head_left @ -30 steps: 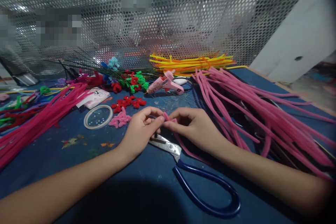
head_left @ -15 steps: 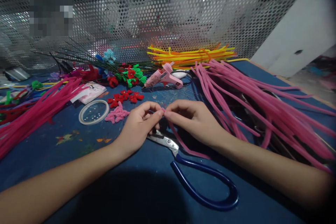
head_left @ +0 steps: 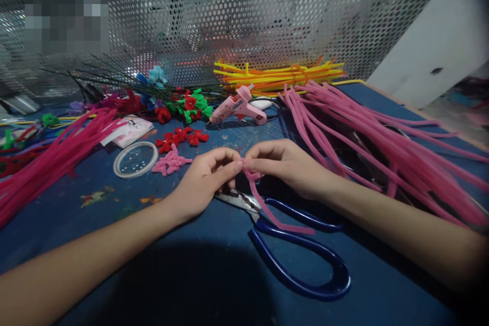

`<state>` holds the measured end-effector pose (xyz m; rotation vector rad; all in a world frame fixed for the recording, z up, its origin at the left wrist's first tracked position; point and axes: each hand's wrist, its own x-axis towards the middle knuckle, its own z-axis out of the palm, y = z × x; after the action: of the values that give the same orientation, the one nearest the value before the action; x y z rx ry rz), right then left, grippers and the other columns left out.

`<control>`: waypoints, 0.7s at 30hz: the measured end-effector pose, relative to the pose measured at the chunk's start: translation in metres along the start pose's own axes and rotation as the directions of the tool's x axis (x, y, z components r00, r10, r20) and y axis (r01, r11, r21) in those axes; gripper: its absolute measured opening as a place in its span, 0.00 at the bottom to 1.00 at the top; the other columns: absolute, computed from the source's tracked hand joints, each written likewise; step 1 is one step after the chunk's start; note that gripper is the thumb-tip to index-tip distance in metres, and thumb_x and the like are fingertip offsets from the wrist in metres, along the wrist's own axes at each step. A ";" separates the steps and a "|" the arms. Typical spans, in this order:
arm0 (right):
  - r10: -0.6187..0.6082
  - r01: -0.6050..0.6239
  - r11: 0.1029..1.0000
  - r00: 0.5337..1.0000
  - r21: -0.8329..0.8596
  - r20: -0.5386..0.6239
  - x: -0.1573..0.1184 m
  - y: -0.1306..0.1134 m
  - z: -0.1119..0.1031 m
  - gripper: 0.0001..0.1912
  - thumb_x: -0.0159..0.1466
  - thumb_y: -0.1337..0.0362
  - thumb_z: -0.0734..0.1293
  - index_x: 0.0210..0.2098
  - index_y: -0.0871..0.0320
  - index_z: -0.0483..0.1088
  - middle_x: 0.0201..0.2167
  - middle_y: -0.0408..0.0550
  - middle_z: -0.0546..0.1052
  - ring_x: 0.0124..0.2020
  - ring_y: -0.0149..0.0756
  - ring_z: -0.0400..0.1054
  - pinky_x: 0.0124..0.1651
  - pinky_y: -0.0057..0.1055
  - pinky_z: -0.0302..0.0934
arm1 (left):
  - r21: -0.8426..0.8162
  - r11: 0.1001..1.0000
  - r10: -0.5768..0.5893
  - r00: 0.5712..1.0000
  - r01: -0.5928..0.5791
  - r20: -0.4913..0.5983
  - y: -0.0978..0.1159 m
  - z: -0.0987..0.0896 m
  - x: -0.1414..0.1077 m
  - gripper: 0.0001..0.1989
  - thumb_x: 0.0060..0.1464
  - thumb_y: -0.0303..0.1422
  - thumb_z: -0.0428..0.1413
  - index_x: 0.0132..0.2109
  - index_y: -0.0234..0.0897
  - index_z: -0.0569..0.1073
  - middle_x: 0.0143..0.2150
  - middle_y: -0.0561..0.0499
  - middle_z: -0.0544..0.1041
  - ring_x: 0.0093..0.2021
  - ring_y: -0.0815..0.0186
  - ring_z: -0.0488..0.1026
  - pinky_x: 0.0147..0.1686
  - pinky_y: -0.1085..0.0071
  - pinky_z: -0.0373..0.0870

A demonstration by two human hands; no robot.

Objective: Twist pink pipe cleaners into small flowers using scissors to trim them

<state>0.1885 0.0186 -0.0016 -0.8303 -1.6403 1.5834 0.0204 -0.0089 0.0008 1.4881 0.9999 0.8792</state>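
Note:
A pink pipe cleaner (head_left: 263, 210) is pinched at its upper end between my left hand (head_left: 208, 178) and my right hand (head_left: 292, 165). Fingertips of both hands nearly meet there, and a small bend or loop shows under the right fingers. Its loose tail hangs down across blue-handled scissors (head_left: 305, 254), which lie on the table below my hands. My left fingers hide part of the blades. Left of my left hand lie small pink pipe-cleaner shapes (head_left: 170, 162), with red pipe-cleaner flowers (head_left: 181, 137) just behind them.
A pink glue gun (head_left: 239, 107) lies behind my hands. Bundles of pink pipe cleaners (head_left: 382, 122) fill the right side, magenta ones (head_left: 64, 158) the left. Yellow and orange stems (head_left: 278, 76) rest against a perforated metal panel (head_left: 244, 15). A round dish (head_left: 135, 160) holds small white beads.
My right hand has risen slightly and turned, showing a bent part of the pipe cleaner beneath its fingers. The tail has shifted right, and the second scissor handle has come into sight.

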 end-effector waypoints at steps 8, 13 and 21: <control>-0.068 0.069 0.993 0.998 -0.099 0.007 -0.005 0.000 0.001 0.04 0.53 0.67 0.66 0.23 0.61 0.70 0.19 0.40 0.70 0.21 0.24 0.61 0.26 0.22 0.58 | -0.064 0.998 -0.010 0.999 0.012 0.037 0.001 0.000 0.000 0.07 0.53 0.34 0.52 0.32 0.33 0.67 0.22 0.57 0.65 0.22 0.76 0.60 0.21 0.80 0.56; -0.065 0.066 0.995 0.998 -0.070 0.015 -0.005 -0.001 0.001 0.04 0.52 0.66 0.67 0.24 0.61 0.70 0.20 0.41 0.71 0.22 0.24 0.63 0.27 0.22 0.59 | -0.061 0.998 -0.019 0.999 0.021 0.046 0.000 0.000 0.000 0.08 0.54 0.35 0.51 0.32 0.34 0.67 0.22 0.57 0.65 0.21 0.76 0.60 0.21 0.80 0.56; -0.016 0.016 0.994 1.000 -0.105 0.001 -0.005 0.000 0.002 0.05 0.52 0.66 0.66 0.23 0.62 0.69 0.18 0.40 0.69 0.20 0.24 0.60 0.24 0.23 0.56 | -0.032 0.999 -0.025 0.999 0.026 0.033 0.001 0.000 0.001 0.09 0.53 0.35 0.52 0.31 0.33 0.67 0.22 0.57 0.65 0.21 0.75 0.60 0.21 0.79 0.56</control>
<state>0.1896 0.0138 -0.0019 -0.8685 -1.7386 1.4966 0.0210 -0.0082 0.0021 1.4551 0.9748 0.8467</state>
